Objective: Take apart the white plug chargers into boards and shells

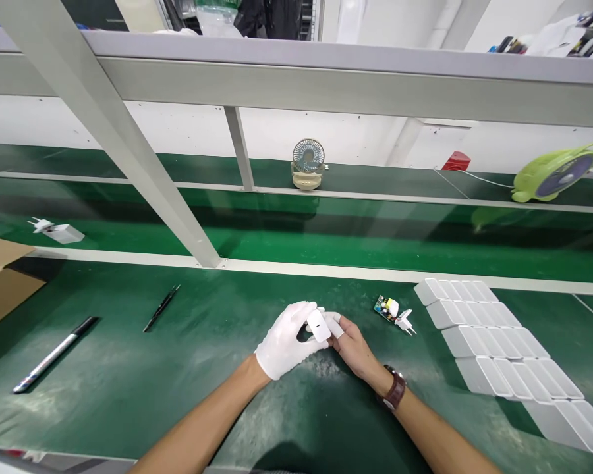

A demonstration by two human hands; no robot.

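1. Desk (128, 395): green surface, bounded beyond by a pale rail (296, 267); its near edge shows at lower left. A slanting post (140, 164) meets the rail left of centre.
2. Left side: cardboard box (4, 273), silver-and-black pen (54, 355) and thin dark tool (161, 308), all well apart from the left hand (285, 342), with green surface between.
3. Right side: white trays (499, 342) in slanting rows; 1 circuit board (386, 308) with a white plug (405, 321) lies between these and the right hand (353, 345).
4. White case (318, 325): held between the 2 hands, mid-desk.
5. Left hand: gloved, thumb and fingers curled, gripping the case.
6. Right hand: fingertips covered, fingers bent, gripping the case's right side; wristwatch (394, 388) behind.
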